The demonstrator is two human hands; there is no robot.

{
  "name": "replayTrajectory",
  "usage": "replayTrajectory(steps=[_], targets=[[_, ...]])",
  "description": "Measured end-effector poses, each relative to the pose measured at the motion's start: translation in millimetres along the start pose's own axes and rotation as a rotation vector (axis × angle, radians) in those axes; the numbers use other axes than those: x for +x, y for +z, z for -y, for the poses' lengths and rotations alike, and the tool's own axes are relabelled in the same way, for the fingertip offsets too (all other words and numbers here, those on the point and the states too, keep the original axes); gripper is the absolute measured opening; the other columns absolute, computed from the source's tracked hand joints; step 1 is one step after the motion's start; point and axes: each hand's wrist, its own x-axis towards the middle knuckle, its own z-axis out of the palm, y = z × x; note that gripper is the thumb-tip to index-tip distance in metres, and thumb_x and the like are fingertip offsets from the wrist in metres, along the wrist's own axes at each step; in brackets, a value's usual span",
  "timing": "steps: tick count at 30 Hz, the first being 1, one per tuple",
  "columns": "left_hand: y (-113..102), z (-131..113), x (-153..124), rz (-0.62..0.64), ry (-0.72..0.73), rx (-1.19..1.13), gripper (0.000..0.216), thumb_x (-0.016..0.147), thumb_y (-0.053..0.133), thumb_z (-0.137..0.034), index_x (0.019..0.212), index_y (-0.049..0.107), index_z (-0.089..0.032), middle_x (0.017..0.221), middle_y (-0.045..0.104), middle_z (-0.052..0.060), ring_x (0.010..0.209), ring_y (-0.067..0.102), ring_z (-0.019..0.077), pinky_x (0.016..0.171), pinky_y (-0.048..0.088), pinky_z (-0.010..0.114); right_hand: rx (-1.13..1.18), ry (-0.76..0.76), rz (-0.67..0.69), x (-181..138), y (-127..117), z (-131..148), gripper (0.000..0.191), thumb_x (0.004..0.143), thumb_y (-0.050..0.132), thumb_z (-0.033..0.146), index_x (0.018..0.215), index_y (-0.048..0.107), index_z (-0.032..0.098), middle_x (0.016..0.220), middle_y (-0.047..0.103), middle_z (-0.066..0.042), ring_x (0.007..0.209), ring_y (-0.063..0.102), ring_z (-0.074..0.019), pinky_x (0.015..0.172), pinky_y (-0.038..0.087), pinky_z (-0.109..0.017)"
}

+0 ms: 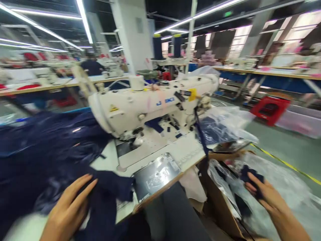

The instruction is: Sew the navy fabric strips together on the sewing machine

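My left hand (pixel 71 207) rests on a dark navy garment (pixel 107 187) at the left front of the sewing table, its fingers stretched out over the cloth. Off to the right, my right hand (pixel 269 197) closes around a small dark navy fabric piece (pixel 252 179), above a cardboard box (pixel 223 212) lined with clear plastic. Between the hands stands a white sewing machine (pixel 150 103), its needle area partly hidden. A shiny metal plate (pixel 159 175) lies at the table's front edge.
More navy cloth (pixel 45 144) is heaped left of the machine. Plastic-wrapped navy pieces (pixel 218 129) lie at the table's right end. A red stool (pixel 271 108) and a translucent bin (pixel 301 120) stand on the floor at right. A navy strap (pixel 202 134) hangs from the machine.
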Motion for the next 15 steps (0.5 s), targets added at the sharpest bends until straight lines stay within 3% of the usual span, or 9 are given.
replayTrajectory(steps=[2,4,6,8,11,15], targets=[[-9.3,-2.3,-10.8,0.037,-0.057,0.117,0.059,0.083,0.035,-0.008,0.129,0.032,-0.045,0.118,0.05,-0.001,0.11,0.048,0.0203,0.092,0.046,0.042,0.005,-0.126,0.047,-10.3,14.1,34.1,0.039,0.055,0.06,0.068,0.063,0.048,0.032,0.04,0.03,0.0,0.032,0.028,-0.0097,0.031,0.026,-0.029],[-15.9,-6.8,-8.3,0.037,-0.064,0.199,0.054,0.08,0.032,-0.003,0.124,0.043,-0.031,0.11,0.054,0.005,0.106,0.051,0.0205,0.089,0.047,0.039,0.01,-0.258,0.113,-17.5,43.0,72.2,0.036,0.056,0.061,0.065,0.071,0.056,0.033,0.047,0.043,-0.006,0.034,0.032,-0.0091,0.033,0.029,-0.029],[-22.3,-12.4,1.4,0.034,-0.091,0.23,0.041,0.081,0.029,-0.003,0.106,0.056,-0.021,0.097,0.058,0.008,0.095,0.055,0.0184,0.081,0.048,0.033,-0.015,-0.311,0.138,-18.8,84.0,105.3,0.034,0.057,0.063,0.061,0.075,0.057,0.033,0.064,0.055,-0.009,0.039,0.041,-0.0101,0.036,0.036,-0.029],[-29.8,-18.1,13.1,0.077,-0.131,0.231,0.035,0.083,0.029,-0.006,0.096,0.06,-0.018,0.091,0.059,0.008,0.087,0.055,0.017,0.076,0.048,0.03,-0.122,-0.352,0.249,-12.3,131.6,127.3,0.037,0.057,0.065,0.057,0.08,0.058,0.029,0.066,0.059,-0.008,0.045,0.05,-0.0146,0.038,0.04,-0.03],[-44.1,-23.9,28.2,0.206,-0.173,0.242,0.031,0.08,0.033,-0.007,0.09,0.061,-0.016,0.089,0.061,0.008,0.086,0.055,0.0174,0.077,0.046,0.031,-0.327,-0.591,0.505,8.9,200.4,138.9,0.036,0.067,0.059,0.052,0.084,0.061,0.019,0.07,0.062,-0.005,0.056,0.056,-0.018,0.047,0.046,-0.03],[-63.0,-24.9,45.8,0.541,-0.178,0.224,0.045,0.068,0.032,0.002,0.095,0.061,-0.018,0.093,0.064,0.004,0.087,0.057,0.0169,0.087,0.041,0.034,-0.646,-0.97,0.537,39.7,260.3,134.4,0.018,0.079,0.051,0.025,0.09,0.062,0.015,0.083,0.064,-0.007,0.074,0.06,-0.02,0.067,0.047,-0.03]])
